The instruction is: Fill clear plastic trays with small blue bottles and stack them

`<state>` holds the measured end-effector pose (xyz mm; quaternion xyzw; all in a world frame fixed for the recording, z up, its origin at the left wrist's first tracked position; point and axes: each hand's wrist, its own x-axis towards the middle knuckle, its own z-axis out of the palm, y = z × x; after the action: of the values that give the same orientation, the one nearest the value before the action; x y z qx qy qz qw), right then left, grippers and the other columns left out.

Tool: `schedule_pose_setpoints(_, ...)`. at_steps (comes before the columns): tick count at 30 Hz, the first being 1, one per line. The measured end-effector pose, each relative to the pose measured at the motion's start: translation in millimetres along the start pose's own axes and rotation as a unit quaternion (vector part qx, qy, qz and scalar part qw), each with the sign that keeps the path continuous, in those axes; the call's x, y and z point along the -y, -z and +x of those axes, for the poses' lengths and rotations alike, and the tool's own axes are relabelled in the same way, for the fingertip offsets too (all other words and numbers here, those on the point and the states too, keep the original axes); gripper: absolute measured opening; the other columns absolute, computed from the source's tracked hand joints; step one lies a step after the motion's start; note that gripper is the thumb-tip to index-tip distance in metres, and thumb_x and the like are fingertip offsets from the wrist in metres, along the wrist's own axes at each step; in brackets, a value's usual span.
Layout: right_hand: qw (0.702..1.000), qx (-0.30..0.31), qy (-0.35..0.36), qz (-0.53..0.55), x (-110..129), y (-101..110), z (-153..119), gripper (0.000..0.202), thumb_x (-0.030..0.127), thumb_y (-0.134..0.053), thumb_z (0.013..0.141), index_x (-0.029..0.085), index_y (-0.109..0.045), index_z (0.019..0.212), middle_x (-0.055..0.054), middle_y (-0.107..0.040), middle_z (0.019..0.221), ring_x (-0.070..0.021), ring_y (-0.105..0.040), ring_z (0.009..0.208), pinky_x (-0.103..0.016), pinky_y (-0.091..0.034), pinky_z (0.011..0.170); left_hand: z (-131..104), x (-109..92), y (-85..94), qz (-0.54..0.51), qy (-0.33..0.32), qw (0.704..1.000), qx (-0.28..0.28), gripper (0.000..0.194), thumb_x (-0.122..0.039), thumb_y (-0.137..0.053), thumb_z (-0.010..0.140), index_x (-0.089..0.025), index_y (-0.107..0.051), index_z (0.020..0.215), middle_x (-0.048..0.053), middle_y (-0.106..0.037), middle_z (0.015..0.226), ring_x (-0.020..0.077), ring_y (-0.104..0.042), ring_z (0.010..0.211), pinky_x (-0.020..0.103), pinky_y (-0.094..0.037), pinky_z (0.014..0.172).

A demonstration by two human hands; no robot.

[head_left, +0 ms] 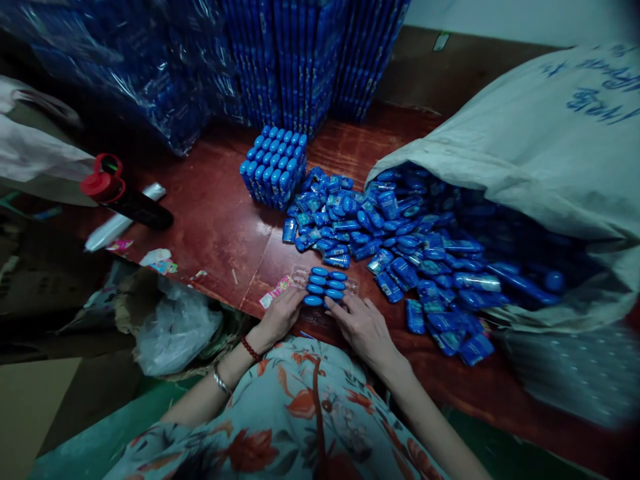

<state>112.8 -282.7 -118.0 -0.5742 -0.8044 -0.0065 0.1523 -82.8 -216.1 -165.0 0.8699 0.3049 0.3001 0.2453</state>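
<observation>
Small blue oval-topped containers [317, 281] stand upright in two columns near the table's front edge. Clear crinkled plastic [351, 287] shows on both sides of them. My left hand [281, 315] has its bent fingers pressed to the left side of the nearest containers. From the right, my right hand [361, 327] closes thumb and fingers around the nearest container of the right column, partly covering it. Beyond the hands lies a heap of loose blue containers [360, 220] with printed labels.
A neat block of blue containers [274, 163] stands behind the heap. At right, a white sack [500, 133] spills more of them. Tall blue stacks [300, 60] rise at the back. A red-lidded bottle [135, 200] and a plastic roll [113, 230] lie left. Plastic bag [177, 327] hangs below the edge.
</observation>
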Motion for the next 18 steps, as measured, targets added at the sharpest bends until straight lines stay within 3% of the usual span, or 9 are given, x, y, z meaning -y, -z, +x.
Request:
schedule_pose_setpoints(6, 0.995, -0.099, 0.005, 0.02, 10.0, -7.6, 0.7, 0.027, 0.029, -0.055, 0.088, 0.021, -0.063, 0.113, -0.008, -0.063, 0.092, -0.0172, -0.051, 0.084, -0.029, -0.035, 0.07, 6.8, 1.7, 4.8, 0.029, -0.039, 0.997, 0.066, 0.026, -0.011, -0.033, 0.092, -0.011, -0.055, 0.107, 0.012, -0.062, 0.094, 0.0187, -0.059, 0.092, 0.033, -0.052, 0.079)
schedule_pose_setpoints(9, 0.994, -0.093, 0.015, 0.046, 12.4, -16.0, 3.3, 0.025, 0.027, -0.055, 0.088, 0.021, -0.064, 0.111, -0.007, -0.063, 0.092, -0.0175, -0.051, 0.09, -0.03, -0.036, 0.077, 7.6, 3.0, 3.5, 0.022, -0.061, 0.994, 0.089, 0.025, -0.014, -0.034, 0.093, -0.011, -0.057, 0.103, 0.012, -0.062, 0.091, 0.0186, -0.059, 0.089, 0.033, -0.052, 0.077)
schedule_pose_setpoints(18, 0.996, -0.056, -0.066, 0.028, 20.2, -18.1, 15.7, 0.021, 0.028, -0.052, 0.089, 0.019, -0.065, 0.103, -0.008, -0.061, 0.093, -0.0214, -0.049, 0.101, -0.038, -0.033, 0.089, 12.5, 10.4, -1.9, -0.016, -0.015, 0.997, 0.077, 0.026, -0.013, -0.035, 0.092, -0.014, -0.058, 0.104, 0.01, -0.063, 0.095, 0.0179, -0.059, 0.091, 0.034, -0.052, 0.079)
